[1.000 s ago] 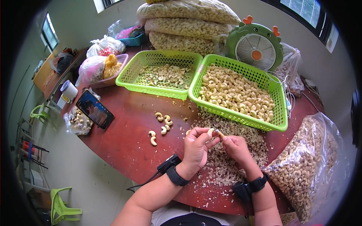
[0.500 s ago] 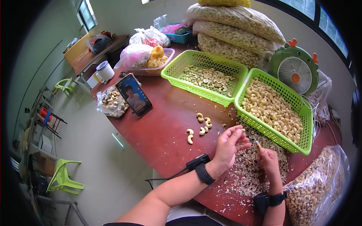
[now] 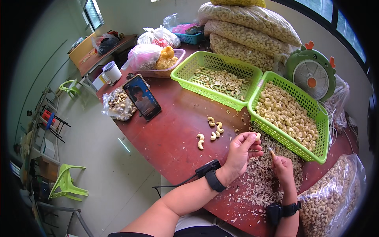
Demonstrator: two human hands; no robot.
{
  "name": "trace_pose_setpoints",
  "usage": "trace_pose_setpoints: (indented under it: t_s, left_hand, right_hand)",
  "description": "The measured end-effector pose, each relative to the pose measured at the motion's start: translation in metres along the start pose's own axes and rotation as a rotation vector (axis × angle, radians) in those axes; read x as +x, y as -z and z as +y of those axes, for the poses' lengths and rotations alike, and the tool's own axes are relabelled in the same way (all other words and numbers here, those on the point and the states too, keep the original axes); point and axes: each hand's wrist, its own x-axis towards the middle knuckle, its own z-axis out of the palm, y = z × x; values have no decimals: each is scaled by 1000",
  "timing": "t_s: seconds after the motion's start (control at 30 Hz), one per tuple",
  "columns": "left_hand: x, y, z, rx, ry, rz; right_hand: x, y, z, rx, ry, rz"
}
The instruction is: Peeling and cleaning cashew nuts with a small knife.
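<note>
My left hand (image 3: pixel 239 154) pinches a pale cashew (image 3: pixel 257 136) between thumb and fingertips, just in front of the full green basket (image 3: pixel 285 140). My right hand (image 3: pixel 282 169) is closed around a small slim tool (image 3: pixel 273 154) with a tan handle and pale tip, a short way to the right of the cashew. Beneath both hands, tan skin crumbs (image 3: pixel 256 185) are spread over the red table (image 3: pixel 177 138). Several loose cashews (image 3: pixel 219 127) lie to the left of my hands. A black device with a cable is strapped to each wrist.
A half-filled green basket (image 3: pixel 209 93), pink tub (image 3: pixel 148 73) and stacked cashew sacks (image 3: pixel 242 35) stand behind. A green fan (image 3: pixel 310 73) is at back right, a cashew bag (image 3: pixel 331 197) at front right. A phone (image 3: pixel 141 98), bag of nuts (image 3: pixel 118 108) and mug (image 3: pixel 111 73) sit left.
My view has turned, shifting the scene rightward in the frame. The cashew and the tool tip, touching one second ago, are apart, with my left hand raising the cashew slightly.
</note>
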Motion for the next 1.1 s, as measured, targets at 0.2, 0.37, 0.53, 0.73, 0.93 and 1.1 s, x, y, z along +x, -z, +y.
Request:
trace_pose_setpoints:
  t_s: [0.2, 0.37, 0.53, 0.73, 0.93, 1.1]
  left_hand:
    - [0, 2, -1, 1, -2, -6]
    - [0, 3, -1, -3, -9, -12]
    - [2, 5, -5, -4, -29, -21]
    - [1, 3, -3, 40, -21, -7]
    - [2, 4, -4, 35, -18, -15]
    - [2, 4, -5, 42, -18, -15]
  right_hand:
    - [1, -1, 3, -23, 14, 11]
    - [0, -2, 2, -60, 15, 23]
    - [0, -1, 2, -33, 1, 9]
    - [0, -1, 2, -44, 15, -1]
    - [0, -1, 2, -48, 16, -6]
    - [1, -1, 4, -58, 5, 0]
